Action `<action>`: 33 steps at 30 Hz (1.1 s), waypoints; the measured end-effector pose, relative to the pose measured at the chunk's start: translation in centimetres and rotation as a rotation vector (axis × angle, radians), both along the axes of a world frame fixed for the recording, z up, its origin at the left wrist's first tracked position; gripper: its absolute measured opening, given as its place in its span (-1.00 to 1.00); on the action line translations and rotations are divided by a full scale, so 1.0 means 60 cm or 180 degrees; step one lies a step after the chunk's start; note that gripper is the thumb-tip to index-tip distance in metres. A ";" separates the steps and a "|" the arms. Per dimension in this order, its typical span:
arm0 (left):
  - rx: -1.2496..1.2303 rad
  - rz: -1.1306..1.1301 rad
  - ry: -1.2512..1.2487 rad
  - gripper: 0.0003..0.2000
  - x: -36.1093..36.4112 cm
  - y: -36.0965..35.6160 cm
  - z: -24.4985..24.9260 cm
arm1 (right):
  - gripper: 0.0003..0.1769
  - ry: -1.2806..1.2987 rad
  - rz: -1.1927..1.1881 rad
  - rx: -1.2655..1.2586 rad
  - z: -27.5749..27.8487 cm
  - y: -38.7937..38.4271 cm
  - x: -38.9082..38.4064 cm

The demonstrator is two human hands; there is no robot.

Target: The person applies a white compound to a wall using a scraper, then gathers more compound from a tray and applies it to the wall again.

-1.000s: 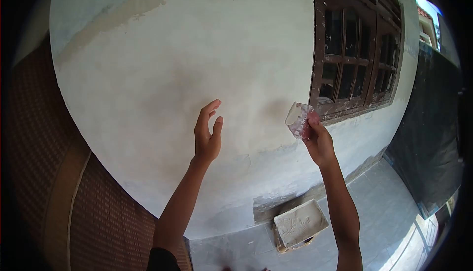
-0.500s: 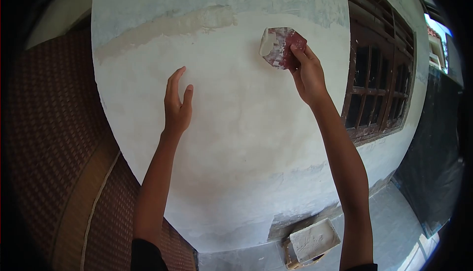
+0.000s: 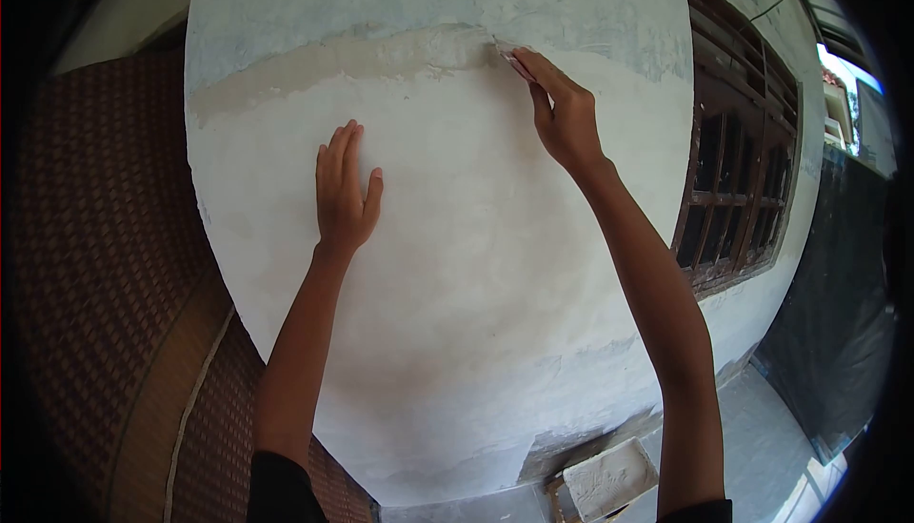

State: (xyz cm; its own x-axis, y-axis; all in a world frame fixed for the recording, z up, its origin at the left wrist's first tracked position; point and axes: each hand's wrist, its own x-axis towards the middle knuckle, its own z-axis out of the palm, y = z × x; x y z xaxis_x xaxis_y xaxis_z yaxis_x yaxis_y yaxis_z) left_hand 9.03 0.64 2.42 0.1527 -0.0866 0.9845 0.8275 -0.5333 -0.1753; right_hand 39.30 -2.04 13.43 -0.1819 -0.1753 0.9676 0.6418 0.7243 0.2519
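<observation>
Steadily pinched, a thin putty scraper [image 3: 515,64] meets the plastered wall [image 3: 457,237].
The right hand [image 3: 568,116] grips it between thumb and fingers, nearly edge-on, at the right end of a darker putty band [image 3: 314,68]; the left hand [image 3: 344,188] is spread open and holds nothing, though whether its palm touches the wall I cannot tell. Below, a putty-filled tray [image 3: 610,479] sits by the wall's foot, left of the right forearm.

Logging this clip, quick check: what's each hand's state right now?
Left hand: open, nothing visible in it.
Right hand: closed, holding the scraper.
</observation>
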 end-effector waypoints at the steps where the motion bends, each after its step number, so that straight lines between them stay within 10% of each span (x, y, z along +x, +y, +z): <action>1: 0.0014 -0.0008 -0.0001 -0.40 0.002 0.001 -0.001 | -0.58 -0.0117 -0.0214 0.0392 0.002 0.005 -0.003; 33: -0.0077 0.0376 -0.0063 -0.39 0.005 0.004 -0.005 | -0.60 -0.0638 -0.1632 0.0624 0.007 0.052 -0.010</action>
